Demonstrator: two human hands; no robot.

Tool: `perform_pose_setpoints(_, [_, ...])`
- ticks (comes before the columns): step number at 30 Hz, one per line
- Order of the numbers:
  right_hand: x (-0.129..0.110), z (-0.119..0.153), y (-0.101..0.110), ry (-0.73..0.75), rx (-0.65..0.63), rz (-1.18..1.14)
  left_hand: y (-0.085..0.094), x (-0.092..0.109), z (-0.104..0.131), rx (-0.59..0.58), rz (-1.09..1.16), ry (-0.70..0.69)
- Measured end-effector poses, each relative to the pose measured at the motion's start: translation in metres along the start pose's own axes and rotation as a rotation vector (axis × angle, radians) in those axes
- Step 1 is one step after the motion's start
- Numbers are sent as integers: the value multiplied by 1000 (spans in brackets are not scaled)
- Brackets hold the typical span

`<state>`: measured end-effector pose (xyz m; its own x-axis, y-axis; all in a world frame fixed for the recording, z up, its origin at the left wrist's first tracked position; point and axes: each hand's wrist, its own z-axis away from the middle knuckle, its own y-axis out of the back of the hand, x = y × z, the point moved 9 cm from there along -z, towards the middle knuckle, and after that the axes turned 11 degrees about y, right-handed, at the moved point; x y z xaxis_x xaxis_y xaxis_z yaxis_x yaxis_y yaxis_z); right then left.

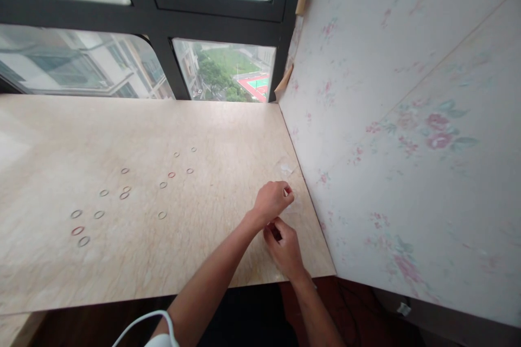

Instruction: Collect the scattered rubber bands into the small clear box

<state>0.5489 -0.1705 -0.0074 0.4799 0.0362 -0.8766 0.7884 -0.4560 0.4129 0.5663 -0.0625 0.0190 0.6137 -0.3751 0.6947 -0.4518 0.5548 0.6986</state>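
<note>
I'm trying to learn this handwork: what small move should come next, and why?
I'd probably ease the right hand slightly away from the left hand: in this view it sits close to the left wrist, leaving little room, while clear plastic lies just beyond the left hand, near the wall. Whether the hands touch is hard to tell.

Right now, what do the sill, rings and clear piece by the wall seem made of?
Sill: stone or stone-look laminate, by its veining and soft sheen. Rings: thin, smooth bands, perhaps rubber or plastic; too small to tell. Clear piece: likely glossy plastic film, translucent with glints.
</note>
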Motion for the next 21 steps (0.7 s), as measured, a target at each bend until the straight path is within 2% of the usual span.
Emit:
perform_pose_setpoints(4, [0, 0, 0, 5, 9, 2, -5, -2, -1, -3, -39, -8])
perform_pose_setpoints(7, [-1, 0, 1, 5, 11, 18, -3, -2, 1, 0, -21, -17])
perform_pose_setpoints(10, [-1, 0, 0, 4, 4, 15, 8, -4, 8, 11, 34, -27])
perform_pose_setpoints(12, [-1, 0, 0, 2, 1, 10, 21, -13, 17, 30, 71, -15])
perform_pose_setpoints(15, [0, 1, 0, 4, 6, 19, 45, -43, 35, 68, 117, 49])
perform_pose_setpoints(21, [4, 3, -2, 9, -7, 77, 100, -133, 89, 242, 71, 220])
